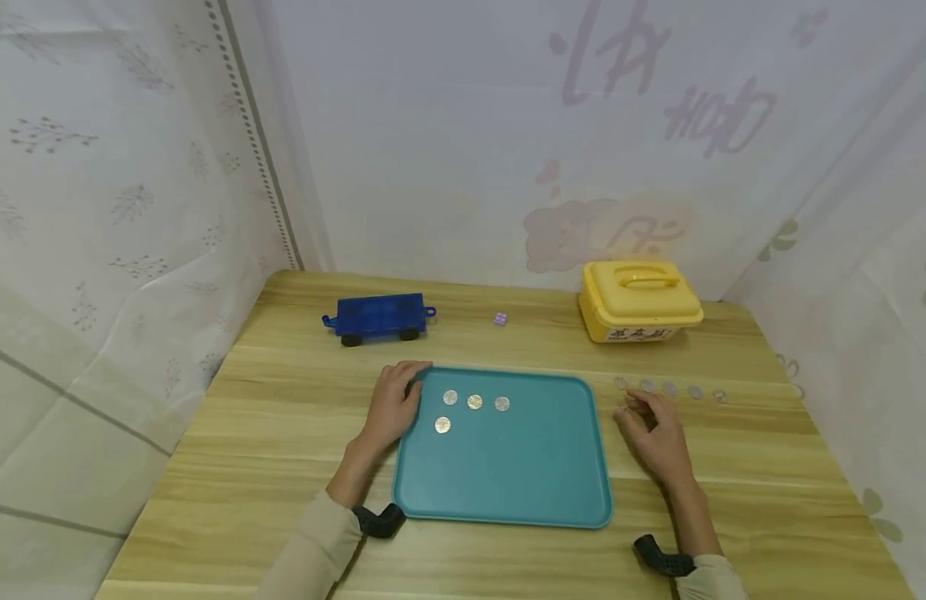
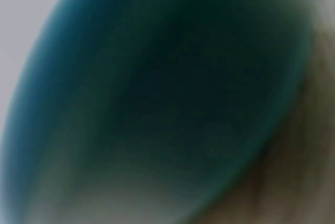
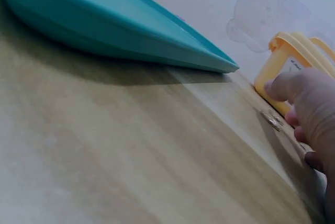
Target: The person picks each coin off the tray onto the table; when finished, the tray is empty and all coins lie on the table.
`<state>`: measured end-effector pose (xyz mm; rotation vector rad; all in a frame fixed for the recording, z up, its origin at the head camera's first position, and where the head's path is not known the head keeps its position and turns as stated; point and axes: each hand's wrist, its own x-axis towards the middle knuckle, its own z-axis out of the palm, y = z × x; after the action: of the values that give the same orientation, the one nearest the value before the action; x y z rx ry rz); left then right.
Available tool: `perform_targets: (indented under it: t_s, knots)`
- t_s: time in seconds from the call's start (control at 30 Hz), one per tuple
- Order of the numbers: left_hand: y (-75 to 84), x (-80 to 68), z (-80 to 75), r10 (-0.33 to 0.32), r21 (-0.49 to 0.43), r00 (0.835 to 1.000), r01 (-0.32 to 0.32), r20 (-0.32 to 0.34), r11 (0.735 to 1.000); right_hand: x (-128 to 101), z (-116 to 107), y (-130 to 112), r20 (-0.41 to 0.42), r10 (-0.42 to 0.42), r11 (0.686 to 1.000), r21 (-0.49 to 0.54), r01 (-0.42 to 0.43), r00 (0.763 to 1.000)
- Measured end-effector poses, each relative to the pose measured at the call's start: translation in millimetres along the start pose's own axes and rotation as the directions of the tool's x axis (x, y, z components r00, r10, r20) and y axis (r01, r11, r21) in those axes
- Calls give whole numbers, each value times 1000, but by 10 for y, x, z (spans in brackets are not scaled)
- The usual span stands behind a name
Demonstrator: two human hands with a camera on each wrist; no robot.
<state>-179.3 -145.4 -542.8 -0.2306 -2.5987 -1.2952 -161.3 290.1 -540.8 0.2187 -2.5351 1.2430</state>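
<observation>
The left hand (image 1: 393,404) rests on the far left corner of the teal tray (image 1: 523,475), fingers curled over the rim there, so it grips the tray's edge. The left wrist view is only a dark teal blur and adds nothing to that. Just right of those fingers, four coins (image 1: 473,402) lie inside the tray: three in a short row along the far side and one a little nearer, below the leftmost.

The right hand (image 1: 653,432) lies on the wooden table (image 1: 282,433) just off the tray's right edge, fingers loosely bent with the tips drawn together close to the tabletop. Whether they pinch a coin I cannot tell; the fingertips sit right at the left end of a row of loose coins (image 1: 668,388) laid out on the table, running away to the right. In the right wrist view the fingers (image 3: 309,109) hover beside one flat coin (image 3: 272,120) on the wood, with the tray's rim (image 3: 131,30) rising to the left.

Beyond that row, at the far right, stands a yellow box (image 1: 638,311) with its handled lid closed. At the far left a blue toy wagon (image 1: 377,317) is parked on its wheels, and between the two lies a small purple cube (image 1: 501,319). Pale patterned curtains (image 1: 132,167) close the table in on all sides.
</observation>
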Motion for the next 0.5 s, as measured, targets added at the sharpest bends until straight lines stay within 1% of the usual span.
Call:
perform_targets:
  t_s: [0.1,0.27,0.33,0.4,0.5]
  knots:
    - [5,1,-3,-5,0,1000,5,4,1000,3,32,-47,6,-16,1000,-22,16,1000]
    - [9,8,-12,-18,-12,1000,18,0,1000,29,133,-188,59,-49,998,-47,51,997]
    - [5,14,-6,-17,-10,1000,17,2,1000,46,186,-246,66,-98,994,-46,101,993]
    - [2,18,-1,-16,-9,1000,16,3,1000,65,249,-297,75,-162,985,-55,167,984]
    - [-1,19,6,-12,-7,1000,12,2,1000,90,358,-389,100,-222,971,-71,230,970]
